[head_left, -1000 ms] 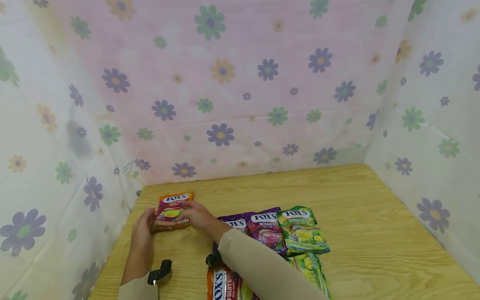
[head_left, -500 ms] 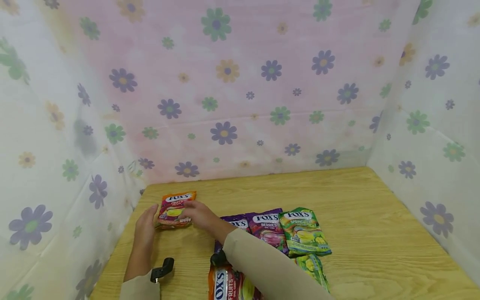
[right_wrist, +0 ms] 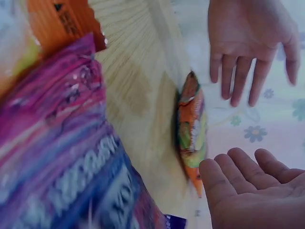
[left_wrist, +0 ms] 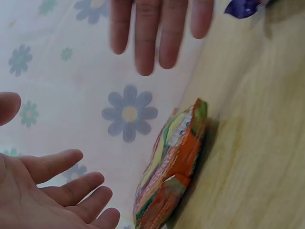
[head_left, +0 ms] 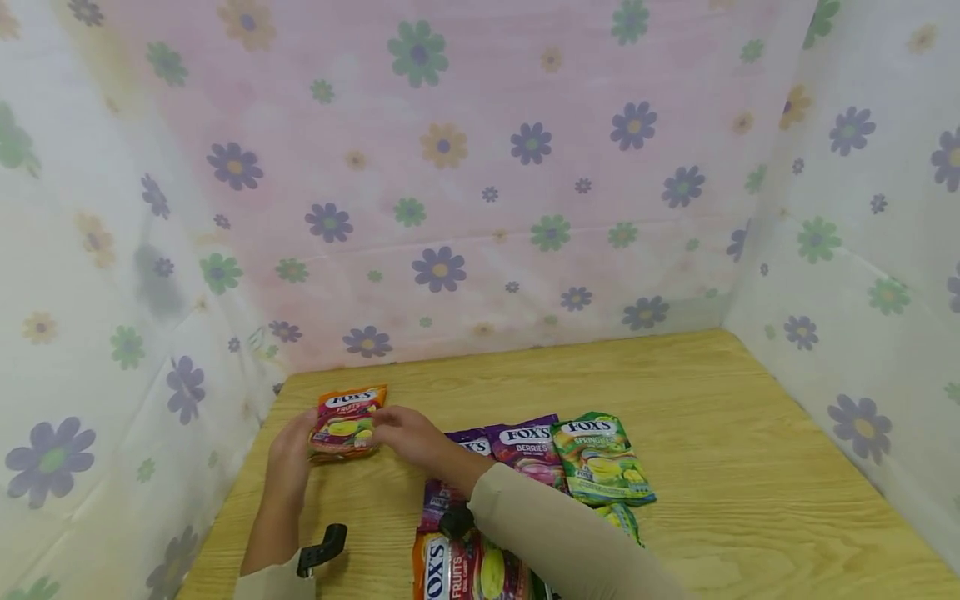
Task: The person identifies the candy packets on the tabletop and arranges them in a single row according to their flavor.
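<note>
An orange-edged red FOX'S Fruits candy bag (head_left: 347, 425) lies at the back left of the table, its label facing up. Along its left side is my left hand (head_left: 288, 454), seen again as the upper hand (right_wrist: 255, 47) in the right wrist view. My right hand (head_left: 408, 437) hovers by its right edge, fingers towards it. Both wrist views show straight, spread fingers and a gap between each hand and the candy bag (left_wrist: 167, 167). Neither hand holds anything.
Two purple bags (head_left: 525, 446) and a green Spring Tea bag (head_left: 603, 458) stand in a row right of centre. Nearer lie another Fruits bag (head_left: 457, 571), turned sideways, and a second green bag (head_left: 624, 518), mostly behind the right sleeve. Flowered cloth walls (head_left: 480, 208) enclose the table.
My right hand has drawn slightly to the right; its fingertips, which overlapped the Fruits bag's label, are now at its edge. The bag stays in place, and my left hand has barely moved.
</note>
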Tool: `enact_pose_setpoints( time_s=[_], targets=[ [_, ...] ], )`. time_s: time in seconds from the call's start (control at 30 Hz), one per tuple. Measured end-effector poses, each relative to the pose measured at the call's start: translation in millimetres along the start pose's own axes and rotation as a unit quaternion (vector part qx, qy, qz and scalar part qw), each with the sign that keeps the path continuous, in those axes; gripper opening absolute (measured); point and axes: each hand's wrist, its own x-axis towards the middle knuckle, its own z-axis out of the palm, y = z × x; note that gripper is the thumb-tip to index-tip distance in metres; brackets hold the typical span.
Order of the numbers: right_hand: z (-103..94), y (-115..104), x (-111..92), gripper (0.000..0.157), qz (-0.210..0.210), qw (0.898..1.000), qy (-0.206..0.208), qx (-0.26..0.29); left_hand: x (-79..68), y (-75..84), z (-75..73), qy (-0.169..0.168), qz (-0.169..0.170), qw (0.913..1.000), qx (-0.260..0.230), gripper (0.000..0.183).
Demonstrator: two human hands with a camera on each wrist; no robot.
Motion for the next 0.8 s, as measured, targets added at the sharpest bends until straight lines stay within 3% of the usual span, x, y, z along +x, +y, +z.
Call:
enact_pose_setpoints(
  time_s=[0.17,0.4,0.8],
  targets=[
    [-12.6,-7,-19,0.049,-0.026,0.999,-0.029,-0.025,-12.3,1.1,11.0,-0.042,0.008,0.9983,0.039,0.077],
    [-31.1,-6,-50,0.047,-0.054,0.992,-0.067,-0.096,-35.9,-4.4,24.8,-0.109,0.043,0.9846,0.129,0.078],
    [-52.7,0,-82,0.037,-0.047,0.984,-0.074,-0.154,-81.4,-3.4,16.3,-0.102,0.015,0.9782,0.18,0.09]
  ],
)
